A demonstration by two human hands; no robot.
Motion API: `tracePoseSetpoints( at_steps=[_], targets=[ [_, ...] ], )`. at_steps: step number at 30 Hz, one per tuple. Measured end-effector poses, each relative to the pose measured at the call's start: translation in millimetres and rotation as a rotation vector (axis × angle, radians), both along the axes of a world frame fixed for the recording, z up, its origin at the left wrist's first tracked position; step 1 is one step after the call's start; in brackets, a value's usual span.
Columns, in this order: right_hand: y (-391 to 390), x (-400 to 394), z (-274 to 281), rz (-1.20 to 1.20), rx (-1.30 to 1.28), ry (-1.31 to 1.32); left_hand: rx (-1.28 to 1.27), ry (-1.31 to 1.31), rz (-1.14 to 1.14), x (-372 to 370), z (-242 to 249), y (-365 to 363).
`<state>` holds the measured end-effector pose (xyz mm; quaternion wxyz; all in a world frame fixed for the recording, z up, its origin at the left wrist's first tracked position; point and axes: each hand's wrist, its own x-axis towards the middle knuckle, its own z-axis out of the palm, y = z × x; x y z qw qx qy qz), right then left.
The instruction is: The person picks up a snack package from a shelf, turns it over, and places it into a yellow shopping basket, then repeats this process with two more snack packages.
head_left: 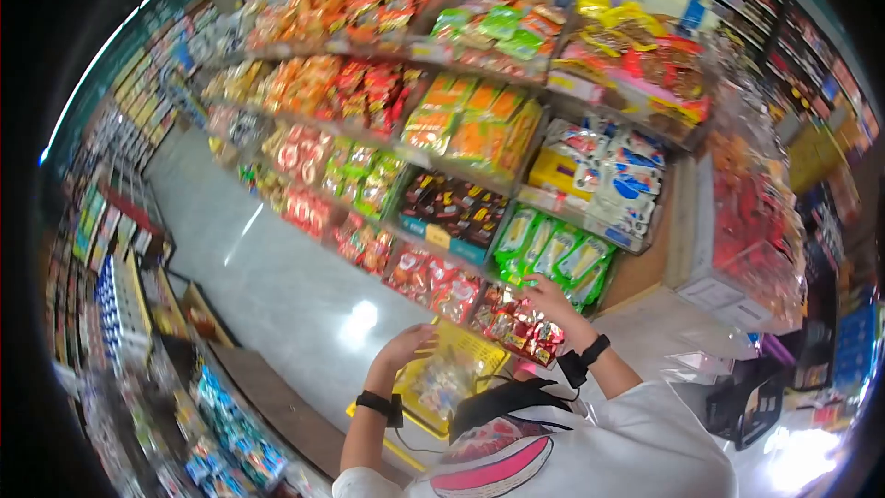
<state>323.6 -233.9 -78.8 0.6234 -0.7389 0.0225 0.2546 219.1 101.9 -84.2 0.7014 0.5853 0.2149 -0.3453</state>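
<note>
My left hand (pixel 406 347) hangs with fingers stretched out, holding nothing, beside a yellow basket (pixel 490 356) that contains clear-wrapped packs. My right hand (pixel 548 299) reaches to the lower shelf bins, fingers apart at the near edge of the green snack packs (pixel 564 254). Just below it lie shiny red packets (pixel 518 325). Dark brown wrapped snacks (pixel 452 206) fill the bin to the left of the green packs. Each wrist carries a black band with a small device.
Tiered bins rise ahead, with orange packs (pixel 475 120), white-and-blue packs (pixel 622 171) and yellow-red bags (pixel 636 41). A box of red bags (pixel 749 221) stands at right. Pale floor (pixel 277 240) runs along the left, with a low wooden shelf edge (pixel 267 397) nearer me.
</note>
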Motion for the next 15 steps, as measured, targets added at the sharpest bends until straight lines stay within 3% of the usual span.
tracePoseSetpoints(
  at_steps=[5,10,12,15],
  targets=[
    [-38,22,49,-0.163,-0.079,-0.463,-0.003,-0.314,-0.157,86,100,-50],
    [-35,44,116,-0.362,-0.133,-0.646,-0.054,-0.406,-0.292,141,171,-135],
    [-29,72,113,-0.488,-0.111,-0.804,-0.035,-0.475,-0.245,170,169,-165],
    [-19,117,123,-0.667,-0.303,-0.864,-0.077,-0.555,-0.125,222,162,-201]
  ],
)
